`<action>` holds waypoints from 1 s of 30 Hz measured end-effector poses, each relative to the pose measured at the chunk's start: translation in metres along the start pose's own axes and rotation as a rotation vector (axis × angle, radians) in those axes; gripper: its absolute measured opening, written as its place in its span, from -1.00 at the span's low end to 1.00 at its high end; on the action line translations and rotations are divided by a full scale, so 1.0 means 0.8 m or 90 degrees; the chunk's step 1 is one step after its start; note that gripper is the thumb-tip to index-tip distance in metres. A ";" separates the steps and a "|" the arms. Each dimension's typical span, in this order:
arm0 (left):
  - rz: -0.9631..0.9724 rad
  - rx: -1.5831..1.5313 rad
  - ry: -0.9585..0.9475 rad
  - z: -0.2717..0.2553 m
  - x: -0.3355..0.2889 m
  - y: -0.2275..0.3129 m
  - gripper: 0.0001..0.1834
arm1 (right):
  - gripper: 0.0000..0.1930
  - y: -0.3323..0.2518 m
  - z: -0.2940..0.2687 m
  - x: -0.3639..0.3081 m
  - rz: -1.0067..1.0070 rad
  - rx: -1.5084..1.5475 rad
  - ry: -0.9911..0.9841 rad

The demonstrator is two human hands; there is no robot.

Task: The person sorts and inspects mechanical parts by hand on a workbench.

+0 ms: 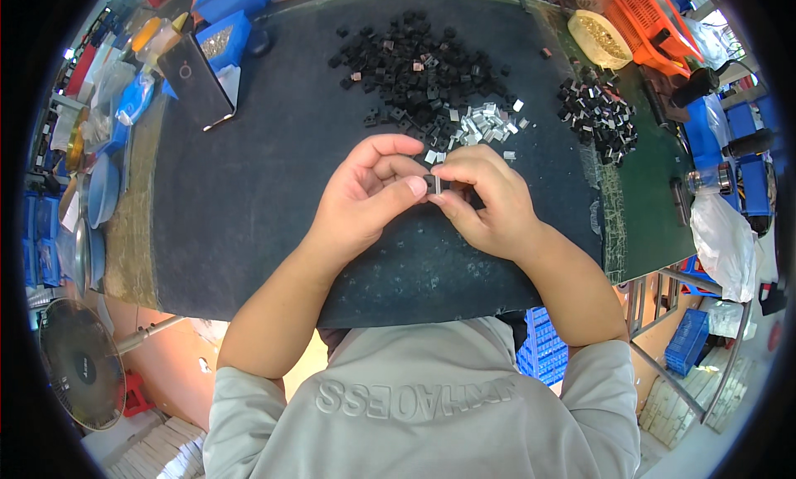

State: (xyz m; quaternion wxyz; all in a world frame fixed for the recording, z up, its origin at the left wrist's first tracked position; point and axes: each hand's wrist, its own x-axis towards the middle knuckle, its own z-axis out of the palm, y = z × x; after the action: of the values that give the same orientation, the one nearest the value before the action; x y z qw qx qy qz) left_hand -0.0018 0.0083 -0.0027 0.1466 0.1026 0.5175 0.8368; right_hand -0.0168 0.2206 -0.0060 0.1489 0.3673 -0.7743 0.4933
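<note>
**Fingertip to fingertip: block [429, 183] meets clip [439, 184] mid-frame**

Right at the centre of the frame, the two hands come together over the desk [249, 238]! The left hand [358, 195] has a small black block pinched by thumb and fingers, its index finger arched loosely above. Opposite, the right hand [489, 201] grips a thin silver clip, standing upright between thumb and index fingertip. Block and clip sit side by side, so close that whether they touch is too small to tell.

Just above the hands, look at that scatter of silver clips [487, 124], bright against the dark top, a few strays near the fingertips. Behind them, filling the upper middle, sprawls a big heap of black blocks [423, 64]. Over to the upper right, a second pile [599, 112] mixes black and silver, and above it sits a cream tray [599, 41] full of small gold-coloured bits, right beside an orange basket [645, 19].

Upper left, a dark phone [195, 79] leans at a tilt, with a blue bin [225, 43] of small metal parts just behind. Down in the lower left, a round fan [81, 364] stands beside the desk!
</note>
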 end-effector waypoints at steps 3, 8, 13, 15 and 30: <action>0.004 0.003 -0.003 -0.001 0.000 0.000 -0.57 | -0.67 0.000 -0.001 0.002 -0.027 -0.016 0.003; 0.013 -0.001 -0.006 -0.002 -0.001 -0.001 -0.57 | -0.66 0.000 0.000 0.004 -0.057 -0.057 -0.001; 0.017 0.008 -0.011 -0.003 -0.001 0.000 -0.57 | -0.68 -0.001 0.003 0.003 -0.055 -0.049 0.018; 0.015 0.013 -0.013 -0.007 0.000 -0.001 -0.57 | -0.70 -0.001 -0.001 0.005 -0.034 -0.058 0.000; 0.206 0.915 0.069 -0.012 0.023 -0.007 -0.73 | -0.86 0.062 -0.114 0.007 0.286 -0.209 0.340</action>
State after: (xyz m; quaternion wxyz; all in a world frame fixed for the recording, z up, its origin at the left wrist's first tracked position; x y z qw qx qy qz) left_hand -0.0216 0.0090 -0.0118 -0.1075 0.2070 0.9230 0.3061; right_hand -0.0680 0.3097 0.0072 0.2902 0.0186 -0.8382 0.4613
